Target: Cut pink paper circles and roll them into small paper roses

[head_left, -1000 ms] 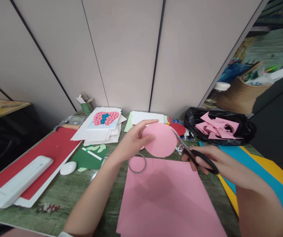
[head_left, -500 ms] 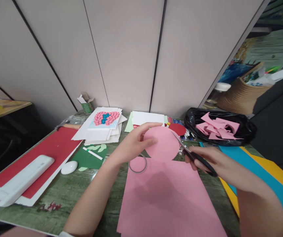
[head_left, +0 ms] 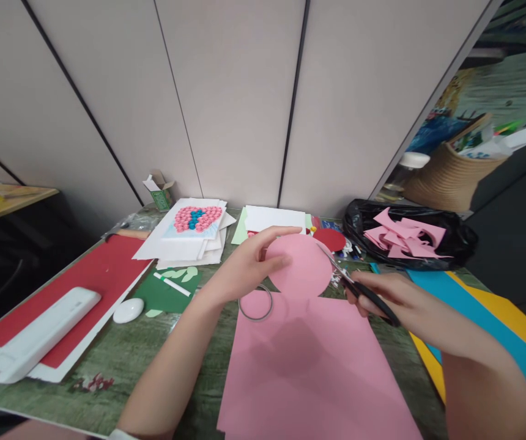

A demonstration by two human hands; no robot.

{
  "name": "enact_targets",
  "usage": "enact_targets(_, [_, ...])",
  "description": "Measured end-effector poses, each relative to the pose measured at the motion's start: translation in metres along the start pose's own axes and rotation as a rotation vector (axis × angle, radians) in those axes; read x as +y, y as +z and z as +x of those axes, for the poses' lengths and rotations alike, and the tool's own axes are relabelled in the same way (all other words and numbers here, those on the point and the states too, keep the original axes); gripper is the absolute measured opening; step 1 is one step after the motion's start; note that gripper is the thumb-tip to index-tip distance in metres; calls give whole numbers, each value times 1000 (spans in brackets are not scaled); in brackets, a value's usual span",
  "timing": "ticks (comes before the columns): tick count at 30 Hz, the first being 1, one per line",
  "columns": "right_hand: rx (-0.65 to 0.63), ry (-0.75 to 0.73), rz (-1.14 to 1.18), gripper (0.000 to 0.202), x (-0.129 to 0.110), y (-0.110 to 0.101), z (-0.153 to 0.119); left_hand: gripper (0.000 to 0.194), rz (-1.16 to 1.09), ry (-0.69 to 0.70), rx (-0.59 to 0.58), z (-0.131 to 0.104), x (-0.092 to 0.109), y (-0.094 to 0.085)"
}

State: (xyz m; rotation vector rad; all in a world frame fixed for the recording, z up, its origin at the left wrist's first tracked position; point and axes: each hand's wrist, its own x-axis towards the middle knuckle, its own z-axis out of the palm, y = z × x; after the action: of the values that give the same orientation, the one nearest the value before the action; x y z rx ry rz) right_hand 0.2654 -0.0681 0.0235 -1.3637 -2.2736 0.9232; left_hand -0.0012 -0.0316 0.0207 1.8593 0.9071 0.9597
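Between thumb and fingers my left hand (head_left: 256, 260) pinches the upper left of a round piece of pink paper (head_left: 306, 266). My right hand (head_left: 385, 290) grips black-handled scissors (head_left: 367, 298), whose blades lie along the disc's upper right edge. Below the disc, large pink sheets (head_left: 318, 373) spread over the table toward me. A thin metal ring (head_left: 256, 318) rests on their upper left corner, near my left wrist.
Pink scraps (head_left: 403, 235) lie in a black plastic bag (head_left: 462, 238) at the back right. Blue paper (head_left: 465, 311) sits to the right. A paper stack (head_left: 199, 244), a white mouse (head_left: 128, 311) and a long white device (head_left: 43, 336) are on the left.
The pink disc has shifted very slightly left, and the scissors have moved a little with it. Both hands keep their hold.
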Motion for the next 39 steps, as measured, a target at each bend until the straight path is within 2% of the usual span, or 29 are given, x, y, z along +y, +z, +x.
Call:
enact_targets(4, [-102,11,-2,25,2,-2,-1,42,10,11,-19,0,0,-1])
enact_targets(21, [-138,-12,-56,31,6,-5,-2,42,57,3,-59,-2,5,-5])
enact_targets(26, [-81,-3,-47,30,4,-2,0,46,-14,-50,73,1,3,1])
enact_targets(32, [24,34,13,23,4,4,5,66,-216,-95,191,7,-2,12])
enact_targets(39, [35,28,-22,23,6,7,8,56,-232,-106,212,10,-7,14])
